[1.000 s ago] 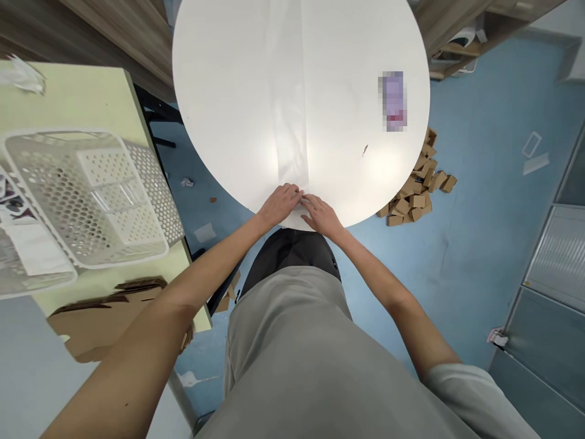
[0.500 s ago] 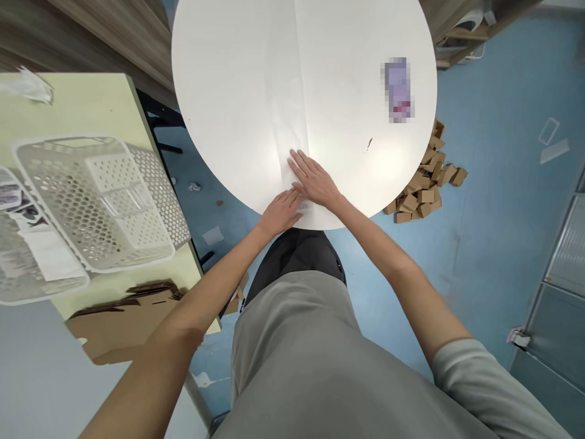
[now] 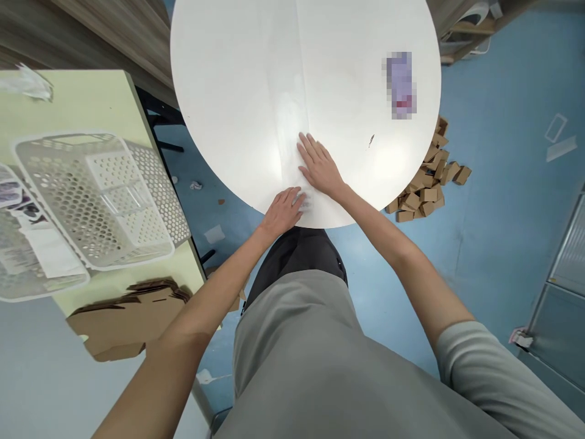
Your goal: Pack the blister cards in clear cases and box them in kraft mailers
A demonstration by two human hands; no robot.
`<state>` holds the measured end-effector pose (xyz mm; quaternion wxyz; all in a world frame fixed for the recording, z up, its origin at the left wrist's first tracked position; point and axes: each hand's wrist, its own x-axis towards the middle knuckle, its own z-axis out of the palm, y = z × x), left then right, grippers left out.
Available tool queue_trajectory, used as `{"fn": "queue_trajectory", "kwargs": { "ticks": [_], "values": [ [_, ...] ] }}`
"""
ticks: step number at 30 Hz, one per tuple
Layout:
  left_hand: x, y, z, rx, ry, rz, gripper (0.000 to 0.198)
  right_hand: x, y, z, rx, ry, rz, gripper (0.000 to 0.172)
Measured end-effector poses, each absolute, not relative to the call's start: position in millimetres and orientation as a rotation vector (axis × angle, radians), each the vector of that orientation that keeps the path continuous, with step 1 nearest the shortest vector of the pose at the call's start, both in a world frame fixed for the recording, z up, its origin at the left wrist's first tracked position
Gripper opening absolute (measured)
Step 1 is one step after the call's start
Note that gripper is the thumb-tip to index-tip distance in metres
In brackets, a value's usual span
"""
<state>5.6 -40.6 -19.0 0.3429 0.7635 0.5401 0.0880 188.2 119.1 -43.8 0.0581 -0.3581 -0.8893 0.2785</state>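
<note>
A long strip of clear, shiny film [image 3: 289, 110] runs from the near edge of the round white table [image 3: 219, 110] toward its far side. My right hand [image 3: 322, 169] lies flat on the strip's right side, its fingers stretched out and pointing away from me. Closer to the table edge, my left hand [image 3: 283, 210] rests with its fingers extended over the near end of the strip. The two hands are apart, and neither one grips anything that I can see.
Right on the table lies a blurred purple item [image 3: 401, 85]. Small cardboard boxes [image 3: 427, 183] are heaped on the floor beyond the right edge. To the left, a pale green table [image 3: 91, 97] bears white perforated baskets [image 3: 91, 201] and flattened cardboard [image 3: 128, 320].
My right hand has slid forward and slightly right along the film, away from the left hand. The left hand has stayed nearly in place.
</note>
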Motion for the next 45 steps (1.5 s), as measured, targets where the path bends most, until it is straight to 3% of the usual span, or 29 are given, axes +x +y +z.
{"fn": "queue_trajectory", "kwargs": {
  "ticks": [6,21,27,32,36,41,45],
  "values": [
    [3,-41,-26,1.975,1.384,0.307,0.067,243,41,-17,-0.889,-2.866,1.025,0.05],
    [-13,-31,-31,1.919,1.331,0.429,0.057,242,35,-10,-0.974,-2.915,0.987,0.05],
    [-13,-40,-25,1.919,1.261,0.31,0.096,242,49,-1,-1.02,-2.828,1.122,0.061],
    [-11,-41,-24,1.899,1.31,0.303,0.074,241,56,4,-1.028,-2.788,1.209,0.067],
    [-15,-36,-20,1.869,1.325,0.297,0.074,243,61,9,-1.062,-2.745,1.236,0.07],
    [-25,-30,-13,1.821,1.304,0.318,0.073,244,59,5,-0.953,-2.726,1.195,0.091],
    [-27,-20,-4,1.767,1.305,0.323,0.06,238,54,-6,-1.051,-2.64,1.205,0.062]
  ]
}}
